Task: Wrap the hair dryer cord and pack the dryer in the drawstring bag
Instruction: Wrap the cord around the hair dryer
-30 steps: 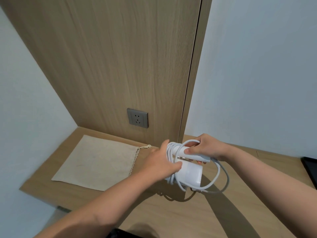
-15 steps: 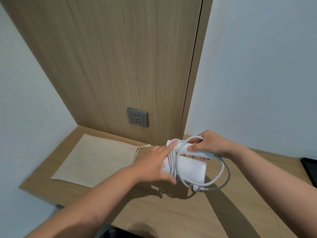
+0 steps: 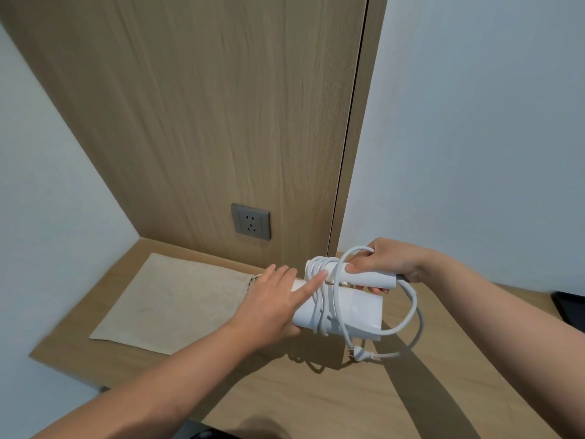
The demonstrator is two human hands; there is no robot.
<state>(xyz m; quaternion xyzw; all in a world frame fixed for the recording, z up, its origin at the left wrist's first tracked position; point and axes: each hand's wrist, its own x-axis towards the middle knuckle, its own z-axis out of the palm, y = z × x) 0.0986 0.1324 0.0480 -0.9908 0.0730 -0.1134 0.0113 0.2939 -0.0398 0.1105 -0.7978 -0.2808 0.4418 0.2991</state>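
Note:
A white hair dryer (image 3: pixel 354 308) is held just above the wooden desk (image 3: pixel 316 400). My right hand (image 3: pixel 384 259) grips its folded handle from the right. My left hand (image 3: pixel 272 304) presses on the barrel's left end, index finger stretched across the wrapped turns. The white cord (image 3: pixel 323 299) is wound several times around barrel and handle; a loose loop hangs to the right and the plug (image 3: pixel 361 353) dangles below the barrel. The beige drawstring bag (image 3: pixel 171 299) lies flat on the desk to the left, its open end facing my left hand.
A grey wall socket (image 3: pixel 251 221) sits in the wood panel behind the desk. A dark flat object (image 3: pixel 571 307) shows at the right edge. White walls close the desk on the left and behind right. The desk's front edge runs lower left.
The dryer has turned so its barrel lies more level. My left hand shifted from cupping the barrel to pressing its left end. The loose loop swung wider and the plug now hangs free.

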